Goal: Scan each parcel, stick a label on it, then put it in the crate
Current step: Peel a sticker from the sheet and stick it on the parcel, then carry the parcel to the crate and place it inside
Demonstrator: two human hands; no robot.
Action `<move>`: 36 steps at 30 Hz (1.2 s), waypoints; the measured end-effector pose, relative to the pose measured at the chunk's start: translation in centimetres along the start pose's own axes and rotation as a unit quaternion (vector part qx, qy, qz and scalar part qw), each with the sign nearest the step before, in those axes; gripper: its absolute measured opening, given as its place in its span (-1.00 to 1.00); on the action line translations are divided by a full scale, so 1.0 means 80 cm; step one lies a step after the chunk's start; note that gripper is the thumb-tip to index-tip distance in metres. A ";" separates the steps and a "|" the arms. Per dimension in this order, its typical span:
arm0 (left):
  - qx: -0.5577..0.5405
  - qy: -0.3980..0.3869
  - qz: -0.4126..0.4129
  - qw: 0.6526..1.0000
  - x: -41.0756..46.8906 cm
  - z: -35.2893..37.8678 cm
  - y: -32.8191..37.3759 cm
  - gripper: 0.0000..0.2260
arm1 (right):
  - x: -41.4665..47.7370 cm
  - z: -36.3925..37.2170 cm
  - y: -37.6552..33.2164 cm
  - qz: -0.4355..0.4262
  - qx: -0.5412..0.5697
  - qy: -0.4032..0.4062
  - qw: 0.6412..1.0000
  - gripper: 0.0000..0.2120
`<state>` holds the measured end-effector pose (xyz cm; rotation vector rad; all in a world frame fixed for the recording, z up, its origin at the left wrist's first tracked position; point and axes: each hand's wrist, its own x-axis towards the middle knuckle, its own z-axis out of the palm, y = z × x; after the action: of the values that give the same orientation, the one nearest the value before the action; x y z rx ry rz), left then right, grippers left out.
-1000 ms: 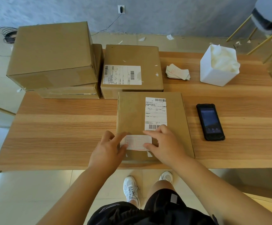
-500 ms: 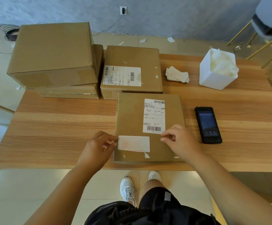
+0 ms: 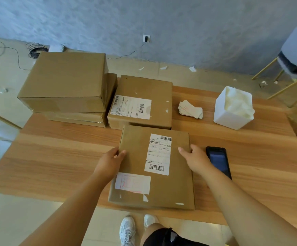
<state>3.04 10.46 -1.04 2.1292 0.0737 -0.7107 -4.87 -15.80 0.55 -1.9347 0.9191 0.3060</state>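
Now left hand (image 3: 108, 161) and right hand (image 3: 195, 159) clasp the parcel (image 3: 137, 157) edges.

Bare arms, black shorts, white trainers.
Both forearms (image 3: 80, 206) are bare right down to the bottom of the frame, and so are the left hand (image 3: 108, 162) and right hand (image 3: 195, 160). Below the near edge of the table (image 3: 55, 157) show black shorts (image 3: 160, 239), a bare knee, and a pair of white lace-up trainers (image 3: 127, 229) (greyish mesh on the uppers).
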 end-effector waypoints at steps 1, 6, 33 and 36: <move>0.007 0.005 0.001 1.000 -0.005 0.000 0.002 -0.74 | 0.002 -0.002 0.000 -0.010 0.004 -0.002 1.000 -0.63; -0.039 0.091 0.019 0.995 -0.050 -0.006 0.009 -0.74 | 0.000 -0.020 -0.004 -0.054 -0.016 0.051 0.997 -0.47; -0.283 0.507 0.028 0.814 -0.307 -0.368 -0.242 -0.94 | -0.229 0.384 -0.343 -0.468 0.035 -0.221 0.855 -0.86; -0.279 0.522 0.017 0.806 -0.316 -0.420 -0.283 -0.93 | -0.253 0.446 -0.369 -0.470 0.017 -0.232 0.851 -0.78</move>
<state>-9.26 54.96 11.10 1.6786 0.7361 0.5425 7.69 31.78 12.00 -1.9135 -0.3745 0.1481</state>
